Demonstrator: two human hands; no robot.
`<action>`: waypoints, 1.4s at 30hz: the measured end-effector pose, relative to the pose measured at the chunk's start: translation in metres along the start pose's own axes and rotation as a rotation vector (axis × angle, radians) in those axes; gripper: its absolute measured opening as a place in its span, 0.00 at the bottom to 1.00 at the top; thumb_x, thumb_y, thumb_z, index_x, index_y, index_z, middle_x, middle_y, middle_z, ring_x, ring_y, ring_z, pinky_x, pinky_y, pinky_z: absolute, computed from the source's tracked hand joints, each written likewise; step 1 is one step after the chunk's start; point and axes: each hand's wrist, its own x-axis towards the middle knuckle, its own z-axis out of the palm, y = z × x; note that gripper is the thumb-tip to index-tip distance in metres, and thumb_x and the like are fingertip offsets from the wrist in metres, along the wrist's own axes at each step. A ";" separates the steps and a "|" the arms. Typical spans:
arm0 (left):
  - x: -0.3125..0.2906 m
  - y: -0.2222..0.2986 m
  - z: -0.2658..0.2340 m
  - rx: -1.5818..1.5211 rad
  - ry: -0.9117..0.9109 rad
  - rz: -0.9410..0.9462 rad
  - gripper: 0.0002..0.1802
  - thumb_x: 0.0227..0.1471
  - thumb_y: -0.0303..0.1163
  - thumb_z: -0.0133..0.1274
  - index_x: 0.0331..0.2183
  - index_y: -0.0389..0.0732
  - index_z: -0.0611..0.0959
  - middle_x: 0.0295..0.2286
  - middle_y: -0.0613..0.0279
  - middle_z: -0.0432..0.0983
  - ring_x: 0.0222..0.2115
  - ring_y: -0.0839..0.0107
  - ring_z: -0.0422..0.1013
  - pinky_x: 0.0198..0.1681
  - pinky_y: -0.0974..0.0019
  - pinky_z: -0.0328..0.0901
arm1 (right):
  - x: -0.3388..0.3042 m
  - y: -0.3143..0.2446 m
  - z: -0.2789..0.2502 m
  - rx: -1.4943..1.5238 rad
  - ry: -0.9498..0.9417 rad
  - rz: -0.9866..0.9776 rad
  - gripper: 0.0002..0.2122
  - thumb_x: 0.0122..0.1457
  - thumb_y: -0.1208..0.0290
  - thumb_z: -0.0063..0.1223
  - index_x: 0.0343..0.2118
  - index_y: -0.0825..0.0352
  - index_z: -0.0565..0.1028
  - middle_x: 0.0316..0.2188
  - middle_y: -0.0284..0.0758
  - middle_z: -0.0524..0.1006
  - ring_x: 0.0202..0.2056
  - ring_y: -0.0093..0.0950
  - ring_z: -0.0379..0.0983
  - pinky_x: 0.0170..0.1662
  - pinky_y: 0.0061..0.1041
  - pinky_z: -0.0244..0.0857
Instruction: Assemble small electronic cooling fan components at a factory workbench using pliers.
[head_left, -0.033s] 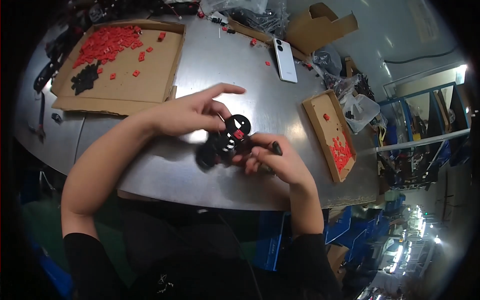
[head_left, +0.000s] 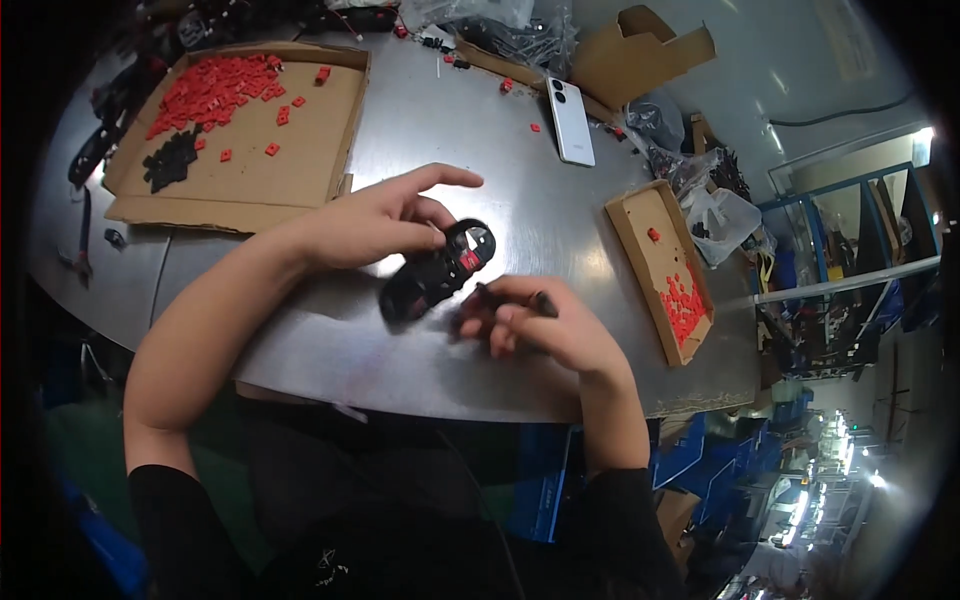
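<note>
My left hand (head_left: 385, 222) grips a black elongated plastic part (head_left: 422, 285) between thumb and fingers, its index finger stretched out. The part tilts above the metal table, with a ring-like far end and a small red block (head_left: 469, 260) set in it near that end. Just to the right, apart from the part, my right hand (head_left: 545, 322) is closed around a slim dark tool (head_left: 546, 304); its end sticks out by the thumb, and its kind is unclear. Blur and fingers hide the tool's other end.
A shallow cardboard tray (head_left: 250, 180) at the far left holds many red blocks and a pile of black pieces (head_left: 172, 160). A narrow cardboard box (head_left: 647, 275) with red pieces stands right. A white phone (head_left: 571, 125) lies at the back, near plastic bags (head_left: 722, 222).
The black part has turned and tipped in my left hand, so its ring end looks narrower. My right hand has moved slightly down and away from it.
</note>
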 end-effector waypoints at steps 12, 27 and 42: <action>-0.005 0.002 0.044 0.700 0.055 0.058 0.22 0.55 0.40 0.63 0.45 0.35 0.81 0.31 0.48 0.82 0.33 0.56 0.80 0.40 0.60 0.72 | 0.005 0.014 0.001 0.028 0.146 -0.063 0.14 0.62 0.78 0.57 0.50 0.65 0.68 0.38 0.31 0.77 0.37 0.14 0.71 0.39 0.17 0.66; -0.025 -0.012 0.075 1.350 0.316 0.298 0.28 0.55 0.43 0.61 0.52 0.35 0.77 0.34 0.52 0.75 0.30 0.61 0.75 0.30 0.61 0.73 | -0.009 0.003 0.006 0.246 0.361 -1.073 0.38 0.59 0.31 0.50 0.56 0.64 0.65 0.34 0.35 0.66 0.23 0.23 0.63 0.25 0.22 0.58; -0.025 -0.009 0.075 1.186 0.087 0.076 0.35 0.50 0.42 0.63 0.54 0.30 0.74 0.35 0.48 0.77 0.32 0.52 0.79 0.35 0.56 0.74 | -0.003 0.016 0.026 0.381 0.174 -1.084 0.40 0.53 0.26 0.52 0.56 0.56 0.61 0.37 0.37 0.67 0.27 0.28 0.65 0.33 0.31 0.60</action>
